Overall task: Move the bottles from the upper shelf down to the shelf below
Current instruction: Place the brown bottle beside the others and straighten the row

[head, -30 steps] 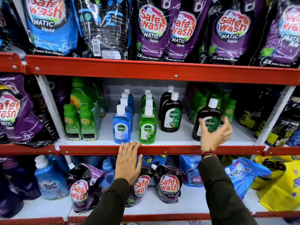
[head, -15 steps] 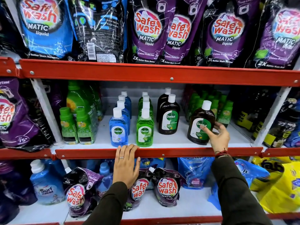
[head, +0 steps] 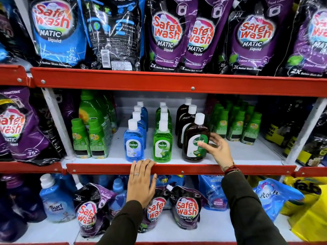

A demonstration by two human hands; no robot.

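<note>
Red-edged rack [head: 177, 83] filling the frame, three levels showing. Top of frame: detergent pouches [head: 166, 34] leaning in a row. Middle shelf [head: 247, 154], centre of frame, carrying the bottles: a blue row [head: 133, 143] left of centre, a green row [head: 162, 144] just beside it, a brown row running back right of centre, small green bottles [head: 235, 124] further right and more green ones [head: 90, 137] at left. Lower shelf [head: 214, 227] along the bottom of frame holding pouches [head: 185, 207], a blue jug [head: 56, 200] at lower left and yellow bags [head: 311, 206] at lower right. Front brown bottle [head: 193, 137] standing upright at the middle shelf's front edge, not yet lifted. Right hand [head: 218, 150], right of centre, is gripping that brown bottle, thumb across the label, fingers curled round its right side. Left hand [head: 140, 181], centre bottom, is lying flat and spread, fingertips hooked over the middle shelf's red lip, holding nothing else.
</note>
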